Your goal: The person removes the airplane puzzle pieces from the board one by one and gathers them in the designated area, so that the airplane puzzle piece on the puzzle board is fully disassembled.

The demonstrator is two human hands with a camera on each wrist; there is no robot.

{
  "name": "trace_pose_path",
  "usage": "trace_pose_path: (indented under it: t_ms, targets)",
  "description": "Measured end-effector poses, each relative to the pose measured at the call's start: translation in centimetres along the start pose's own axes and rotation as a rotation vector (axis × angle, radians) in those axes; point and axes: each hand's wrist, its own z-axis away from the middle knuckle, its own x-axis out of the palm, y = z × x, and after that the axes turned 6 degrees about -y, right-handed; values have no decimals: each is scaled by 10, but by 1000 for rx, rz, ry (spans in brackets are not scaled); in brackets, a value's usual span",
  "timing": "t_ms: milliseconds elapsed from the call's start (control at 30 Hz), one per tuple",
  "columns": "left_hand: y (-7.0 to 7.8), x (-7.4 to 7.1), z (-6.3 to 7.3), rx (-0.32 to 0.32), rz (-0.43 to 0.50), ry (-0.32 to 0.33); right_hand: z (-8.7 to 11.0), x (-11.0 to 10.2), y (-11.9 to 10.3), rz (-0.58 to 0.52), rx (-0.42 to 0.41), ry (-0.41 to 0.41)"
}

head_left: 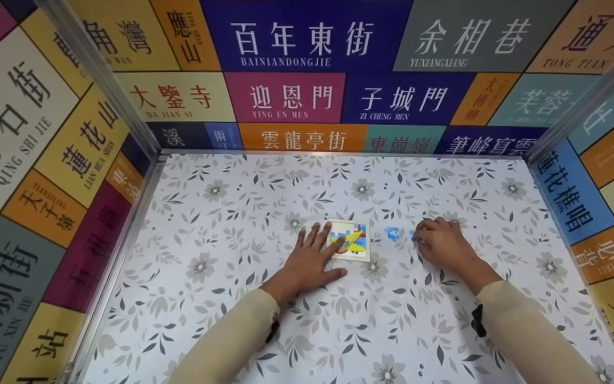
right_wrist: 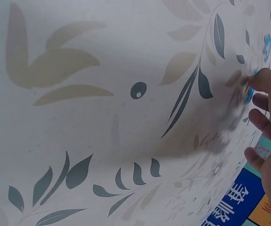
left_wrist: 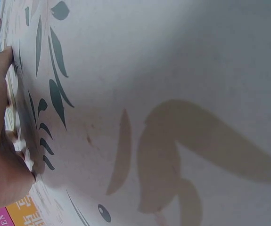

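A small square jigsaw puzzle (head_left: 359, 255) with a yellow airplane on blue lies in a pale frame near the table's middle. My left hand (head_left: 311, 262) is spread flat at its left side, the index finger reaching over the picture and the thumb below it. To the right, my right hand (head_left: 443, 242) has its thumb and index finger at a small blue puzzle piece (right_wrist: 249, 95), pinching it close to the tabletop; the fingers hide part of it. Another blue puzzle piece (head_left: 393, 233) lies between the frame and my right hand.
A white table (head_left: 264, 330) with a grey leaf-and-flower print lies under both hands. Panels with colourful Chinese street-name signs (head_left: 307, 37) rise at the back, left and right, joined by metal corner posts (head_left: 120, 85).
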Motion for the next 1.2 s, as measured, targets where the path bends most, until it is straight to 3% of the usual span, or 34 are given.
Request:
trace_pose_path:
  t_ms: [333,800,1200]
  targets:
    - [0,-1,0,-5,10,-10,-5,-6,-8,-7,27,-7]
    - [-1,1,0,1,18,-12,-17,-11,-30,-84,-69,84]
    - [0,1,-2,-14,12,-11,-35,-12,-58,-122,-59,29]
